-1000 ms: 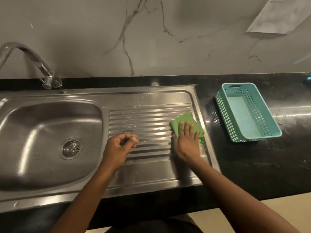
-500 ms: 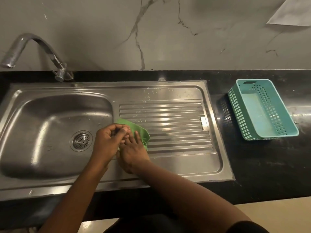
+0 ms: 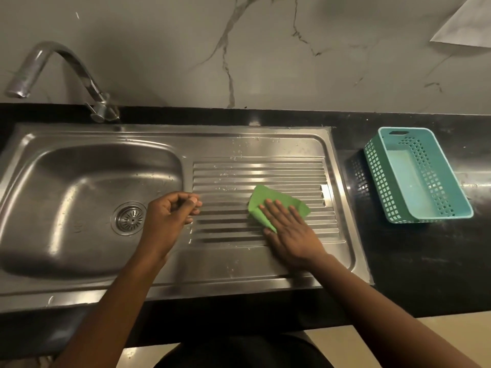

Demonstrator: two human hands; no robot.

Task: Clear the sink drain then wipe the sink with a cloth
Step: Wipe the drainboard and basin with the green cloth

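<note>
A steel sink (image 3: 79, 181) has its bowl on the left and a ribbed drainboard (image 3: 239, 168) on the right. The round drain strainer (image 3: 129, 218) sits in the bowl floor. A green cloth (image 3: 268, 201) lies on the drainboard ribs. My right hand (image 3: 289, 229) presses flat on the cloth with fingers spread. At the bowl's right edge hovers my left hand (image 3: 170, 213), loosely curled, thumb against fingertips; I cannot see anything in it.
A curved steel tap (image 3: 66, 67) stands at the back left. A teal perforated basket (image 3: 414, 176) rests on the black counter (image 3: 398, 261) right of the sink. A marble wall rises behind. The counter's front edge runs along the bottom.
My right hand slid the cloth from the drainboard's left end, near my left hand, back toward the right. The left hand stayed by the bowl's edge.
</note>
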